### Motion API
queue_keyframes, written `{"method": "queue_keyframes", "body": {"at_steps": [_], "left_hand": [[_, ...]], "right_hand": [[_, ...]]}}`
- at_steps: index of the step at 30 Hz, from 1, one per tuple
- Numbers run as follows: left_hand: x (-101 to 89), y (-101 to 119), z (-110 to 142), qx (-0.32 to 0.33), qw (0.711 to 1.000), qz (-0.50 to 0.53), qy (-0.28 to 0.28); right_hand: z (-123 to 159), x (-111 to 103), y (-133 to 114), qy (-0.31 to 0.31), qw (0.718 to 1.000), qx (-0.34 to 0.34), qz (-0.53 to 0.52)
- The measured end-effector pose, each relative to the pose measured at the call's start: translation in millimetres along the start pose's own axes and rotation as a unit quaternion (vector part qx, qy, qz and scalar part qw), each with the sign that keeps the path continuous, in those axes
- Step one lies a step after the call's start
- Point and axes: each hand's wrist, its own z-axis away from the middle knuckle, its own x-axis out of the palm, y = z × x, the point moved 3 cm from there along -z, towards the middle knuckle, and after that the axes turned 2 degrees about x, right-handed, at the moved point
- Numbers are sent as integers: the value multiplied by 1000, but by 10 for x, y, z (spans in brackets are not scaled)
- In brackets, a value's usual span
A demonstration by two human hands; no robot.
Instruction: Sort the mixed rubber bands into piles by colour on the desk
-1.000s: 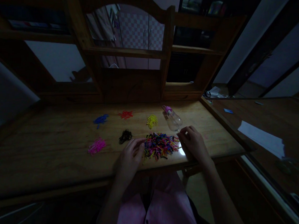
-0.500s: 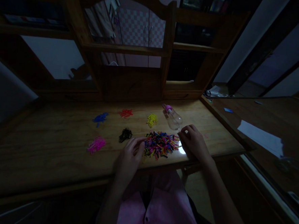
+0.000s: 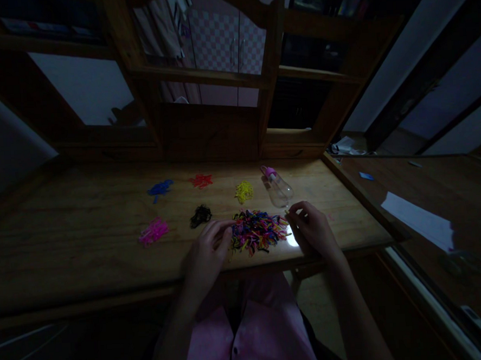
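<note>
A heap of mixed-colour rubber bands (image 3: 260, 232) lies near the desk's front edge. At its left side is my left hand (image 3: 210, 250), its fingers loosely curved and apart, the fingertips touching the heap's edge; nothing shows in it. Right of the heap, my right hand (image 3: 312, 225) is closed in a pinch, with a small yellowish band (image 3: 287, 212) at its fingertips. Sorted piles lie beyond: pink bands (image 3: 154, 231), black bands (image 3: 201, 215), blue bands (image 3: 160, 188), red bands (image 3: 201, 181) and yellow bands (image 3: 244, 191).
A clear bulb-shaped bottle (image 3: 280, 191) with a pink cap lies just beyond my right hand. A wooden shelf unit (image 3: 211, 135) rises along the desk's back. On the side surface at right are a white paper (image 3: 420, 220) and a small blue card (image 3: 366, 176).
The yellowish band now shows more clearly at my right fingertips. My right hand has shifted only slightly, and my left hand stays by the heap. The view has tilted a little.
</note>
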Motion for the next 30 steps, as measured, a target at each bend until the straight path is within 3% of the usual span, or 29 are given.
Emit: {"method": "queue_keyframes", "body": {"at_steps": [11,14,19,30], "left_hand": [[-4,-3,-14,13,1000,-20,1],[-8,16,-16,12,1000,-19,0],[-11,28,-19,6,999,-31,-3],[-11,28,-21,19,999,-43,1]], "right_hand": [[200,-78,-117,-61,996,18,-67],[248,-66,-104,-54,997,18,-61],[182,-74,-75,-38,999,8,-19],[33,-53,-118,-123,991,18,41]]}}
